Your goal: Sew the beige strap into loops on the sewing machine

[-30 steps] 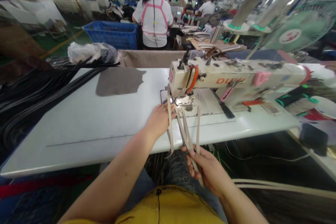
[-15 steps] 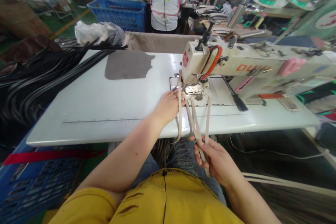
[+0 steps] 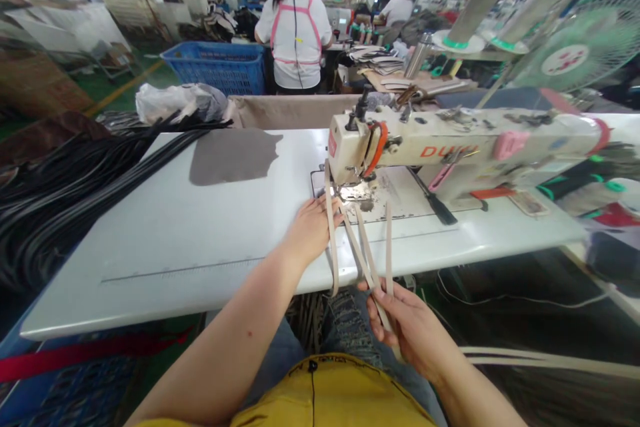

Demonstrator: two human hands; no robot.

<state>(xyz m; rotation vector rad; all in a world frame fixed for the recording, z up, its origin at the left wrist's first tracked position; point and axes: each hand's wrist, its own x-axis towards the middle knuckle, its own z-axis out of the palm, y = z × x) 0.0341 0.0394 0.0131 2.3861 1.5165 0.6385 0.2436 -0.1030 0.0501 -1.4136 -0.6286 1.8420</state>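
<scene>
In the right-hand grip [image 3: 407, 320], pinching narrow beige strips [image 3: 358, 247] between thumb and fingers, directly in front of the sewing machine [image 3: 480, 137]. Spread flat, palm down, with the left-hand grip [image 3: 314, 223] just beside the needle end of the sewing machine, clasping nothing that can be made out; crossed over the fingers by one looped strip [image 3: 331, 227].

To judge by the pose, at the step of steadying and lining up strips in front of the sewing machine's needle. Calling next for even tension, no twists, and fingertips well clear of the sewing machine's needle. Too small to tell: any stitching.

Thin, flat and matte in the strips; nearly straight towards the sewing machine, softly curved in the loop. Under the sewing machine, glossy and smooth on the white desk [image 3: 200, 233], with a ruler line printed in front. Lying left of the sewing machine: a matte grey-brown piece [image 3: 235, 157], rounded at one end, jagged at the other. Farther left of it, heaped in long limp curves: black strips [image 3: 65, 213].

Behind the sewing machine, to the left: a ribbed blue plastic basket [image 3: 240, 80] and a seated co-worker [image 3: 297, 33] in white. Behind to the right: tall wound thread cones [image 3: 475, 7] and a round green fan [image 3: 595, 47].
</scene>
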